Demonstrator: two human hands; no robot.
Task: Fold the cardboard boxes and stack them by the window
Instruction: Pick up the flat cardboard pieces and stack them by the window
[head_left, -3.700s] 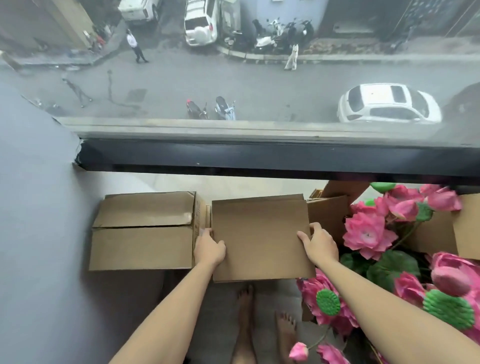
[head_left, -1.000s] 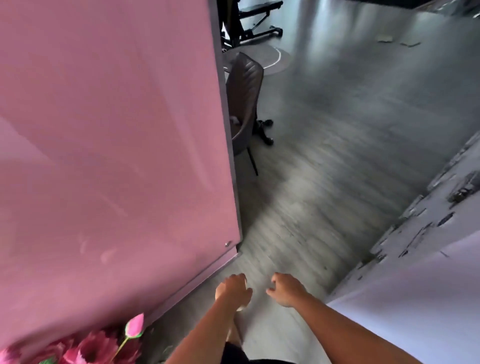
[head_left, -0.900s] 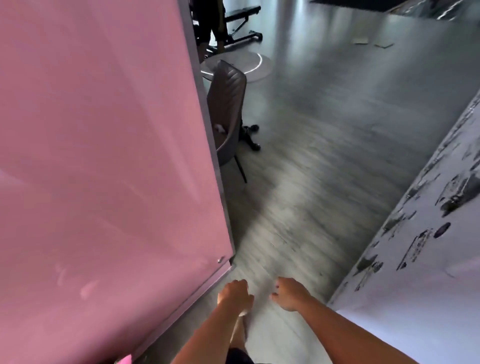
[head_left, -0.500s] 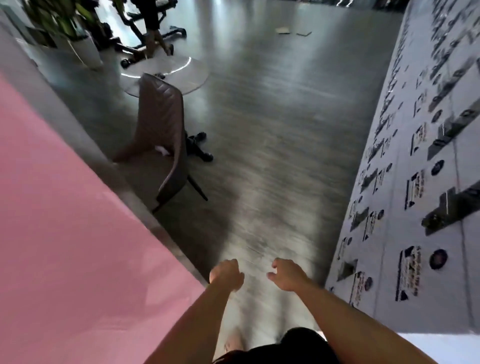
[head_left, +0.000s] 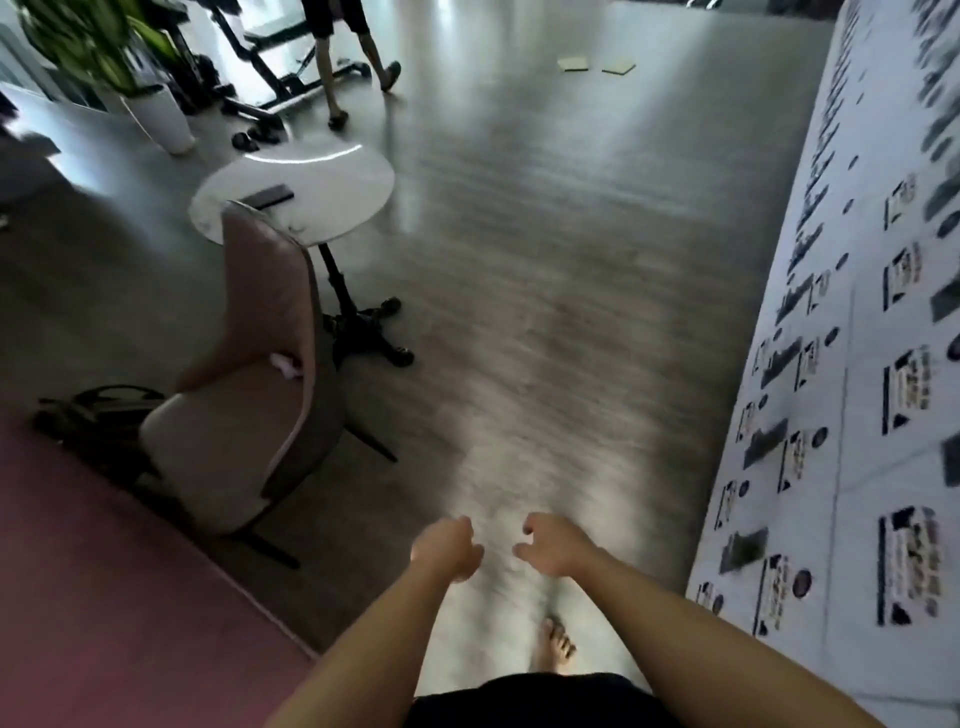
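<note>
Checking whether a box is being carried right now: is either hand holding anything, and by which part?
Nothing is held. The left hand and right hand hang loosely curled over the floor, with no cardboard in them.

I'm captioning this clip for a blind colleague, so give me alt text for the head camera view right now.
Seen from above, a person's empty left hand and right hand hang loosely curled over a grey wood floor mid-stride. To the left stand a padded chair and a round white table; two flat cardboard pieces lie far ahead, and a printed white wall runs along the right.
</note>
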